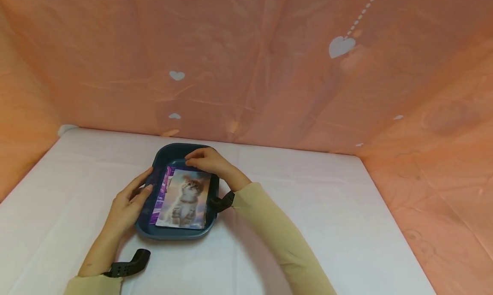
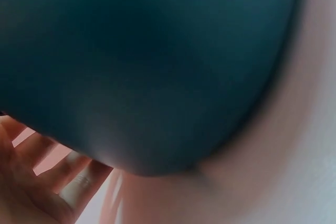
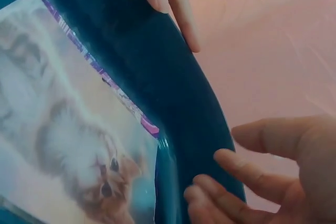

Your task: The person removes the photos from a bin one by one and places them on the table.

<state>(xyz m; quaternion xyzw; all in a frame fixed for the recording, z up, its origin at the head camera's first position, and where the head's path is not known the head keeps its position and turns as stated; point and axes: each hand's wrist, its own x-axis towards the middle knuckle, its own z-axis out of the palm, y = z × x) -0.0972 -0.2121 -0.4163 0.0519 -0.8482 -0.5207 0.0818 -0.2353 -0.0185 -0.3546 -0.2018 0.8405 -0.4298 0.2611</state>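
Note:
A dark blue, round-cornered tray (image 1: 175, 233) stands on the table. In it lies a kitten picture (image 1: 188, 201), flat and rectangular, over a purple printed piece (image 1: 163, 190) that shows along its left side. My left hand (image 1: 125, 203) holds the tray's left wall, thumb over the rim and fingers along the outside. The left wrist view shows those fingers (image 2: 79, 184) against the tray's outer wall. My right hand (image 1: 209, 160) reaches over the tray's far end, fingers loosely bent. In the right wrist view its fingertips (image 3: 226, 156) overlap the rim, with nothing between them.
White cloth (image 1: 316, 209) covers the table. An orange curtain (image 1: 250, 64) with pale hearts hangs behind it and at both sides. Each wrist wears a black camera mount; the left mount (image 1: 131, 265) is near the tray's front left.

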